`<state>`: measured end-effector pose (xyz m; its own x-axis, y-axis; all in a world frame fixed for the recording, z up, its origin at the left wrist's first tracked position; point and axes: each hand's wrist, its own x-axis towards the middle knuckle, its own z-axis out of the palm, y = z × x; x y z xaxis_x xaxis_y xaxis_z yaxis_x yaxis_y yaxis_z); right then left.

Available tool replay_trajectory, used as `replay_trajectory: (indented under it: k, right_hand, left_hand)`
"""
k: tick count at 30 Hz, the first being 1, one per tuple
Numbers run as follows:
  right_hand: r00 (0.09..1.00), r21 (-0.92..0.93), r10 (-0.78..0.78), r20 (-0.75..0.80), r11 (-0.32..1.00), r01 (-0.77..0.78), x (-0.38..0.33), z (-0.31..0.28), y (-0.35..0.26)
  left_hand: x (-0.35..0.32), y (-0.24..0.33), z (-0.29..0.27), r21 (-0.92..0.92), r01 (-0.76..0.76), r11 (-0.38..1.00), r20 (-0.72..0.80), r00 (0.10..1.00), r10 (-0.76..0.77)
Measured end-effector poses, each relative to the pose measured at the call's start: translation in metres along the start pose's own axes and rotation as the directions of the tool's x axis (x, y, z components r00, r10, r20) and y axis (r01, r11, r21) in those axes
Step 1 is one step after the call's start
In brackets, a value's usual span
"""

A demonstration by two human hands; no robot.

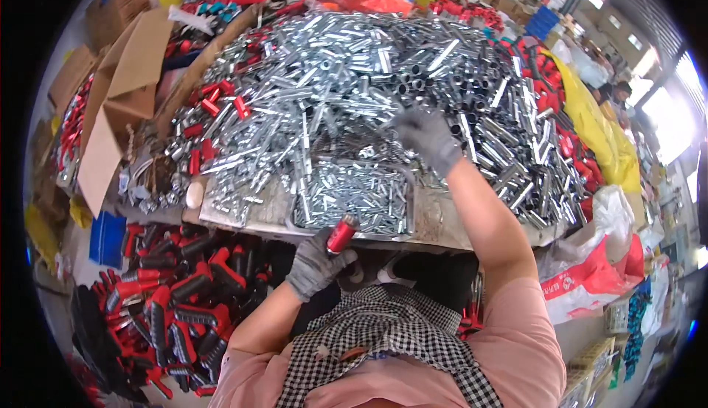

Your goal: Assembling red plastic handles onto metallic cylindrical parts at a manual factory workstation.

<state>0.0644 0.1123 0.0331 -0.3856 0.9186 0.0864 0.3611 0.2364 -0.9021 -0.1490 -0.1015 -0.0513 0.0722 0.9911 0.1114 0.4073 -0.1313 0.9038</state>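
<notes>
My left hand (318, 264), in a grey knit glove, is closed around a short red cylinder (341, 235) with a metal end. It holds the piece tilted upward just in front of the table's near edge. My right hand (430, 139), gloved the same way, reaches over the heap of shiny metal parts (346, 54). Its fingers are smeared by motion at the near side of the heap, so their grip is unclear. Between the hands lies a shallow metal tray (410, 201) with many small silver pins. Larger chrome tubes (509, 164) lie right of my right hand.
Several red sleeves (241, 107) are scattered on the heap's left. Below the table at left is a pile of red-and-black handles (184, 290). Open cardboard (136, 68) stands far left, a blue bin (108, 240) below it. A red-and-white sack (590, 279) sits at right, near yellow sheeting (601, 131).
</notes>
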Motion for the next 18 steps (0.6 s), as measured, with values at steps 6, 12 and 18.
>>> replay_trajectory:
  k: [6,12,18]
  right_hand:
    - [0.774,-0.134,-0.532,0.343,0.788,0.601,-0.114,-0.001,-0.022]
    - [0.753,-0.21,-0.57,0.327,0.734,0.646,-0.14,-0.02,-0.012]
    - [0.683,-0.275,-0.654,0.327,0.625,0.73,-0.133,-0.03,0.016]
  left_hand:
    - [0.01,0.01,0.011,0.168,0.061,0.984,0.136,0.987,-0.084]
    - [0.022,0.026,0.033,0.341,0.011,0.94,0.167,0.983,-0.073]
    - [0.037,0.028,0.048,0.125,-0.075,0.989,0.312,0.95,0.032]
